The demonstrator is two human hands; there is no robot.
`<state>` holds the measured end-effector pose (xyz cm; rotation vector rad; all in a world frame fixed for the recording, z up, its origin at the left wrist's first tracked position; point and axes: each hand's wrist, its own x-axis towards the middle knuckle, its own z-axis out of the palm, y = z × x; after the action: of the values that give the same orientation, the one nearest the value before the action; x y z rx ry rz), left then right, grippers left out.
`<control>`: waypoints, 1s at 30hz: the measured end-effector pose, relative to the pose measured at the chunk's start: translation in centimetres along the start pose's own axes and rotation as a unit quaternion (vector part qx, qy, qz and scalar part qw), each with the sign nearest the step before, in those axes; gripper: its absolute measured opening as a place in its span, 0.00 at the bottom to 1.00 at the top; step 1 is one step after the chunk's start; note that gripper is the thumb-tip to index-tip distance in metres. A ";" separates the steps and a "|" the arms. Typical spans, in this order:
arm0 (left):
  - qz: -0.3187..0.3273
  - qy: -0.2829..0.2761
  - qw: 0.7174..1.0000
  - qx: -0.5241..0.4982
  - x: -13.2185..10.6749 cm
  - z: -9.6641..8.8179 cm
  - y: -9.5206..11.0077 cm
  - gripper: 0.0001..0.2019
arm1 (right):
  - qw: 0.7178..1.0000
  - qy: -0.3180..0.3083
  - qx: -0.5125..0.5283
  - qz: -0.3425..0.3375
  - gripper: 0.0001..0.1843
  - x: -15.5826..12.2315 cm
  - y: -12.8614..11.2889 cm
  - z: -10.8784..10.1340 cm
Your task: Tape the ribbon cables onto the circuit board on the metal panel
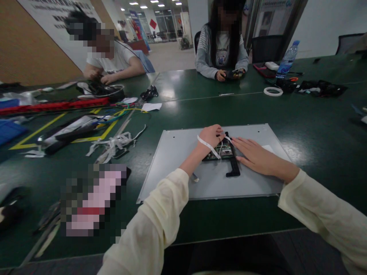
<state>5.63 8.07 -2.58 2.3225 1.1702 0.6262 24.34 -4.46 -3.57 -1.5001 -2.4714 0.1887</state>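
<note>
A grey metal panel [177, 152] lies flat on the green table in front of me. At its middle sits a small circuit board [222, 152] with a black bracket [234, 166] running toward me. My left hand [210, 136] is curled over the board's left side, fingers pinched on a white flat ribbon cable [208, 146] that drapes across my wrist. My right hand [254, 154] lies flat with fingers stretched out, pressing on the panel and the board's right edge.
Two people sit across the table handling small dark parts. To the left lie a red strip [54, 106], yellow tape lines, cables and white ribbon scraps [113, 144]. A water bottle [287, 60] and a tape roll [273, 91] stand far right.
</note>
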 end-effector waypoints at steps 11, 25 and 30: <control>0.006 0.009 1.000 -0.001 -0.1 0.3 0.1 0.10 | 0.999 -0.019 -0.046 -0.006 0.36 -1.4 -0.8 -0.2; -0.003 0.003 1.000 -0.003 0.0 0.3 -0.2 0.11 | 0.997 -0.068 0.039 0.005 0.34 -2.2 0.5 -1.4; 0.004 0.012 1.000 0.000 0.0 0.4 -0.4 0.12 | 0.994 -0.089 0.069 0.001 0.33 -2.2 0.8 -2.3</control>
<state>5.58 8.19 -3.12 2.3266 1.1711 0.6590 26.67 -6.10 -1.89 -1.4863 -2.5320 0.5034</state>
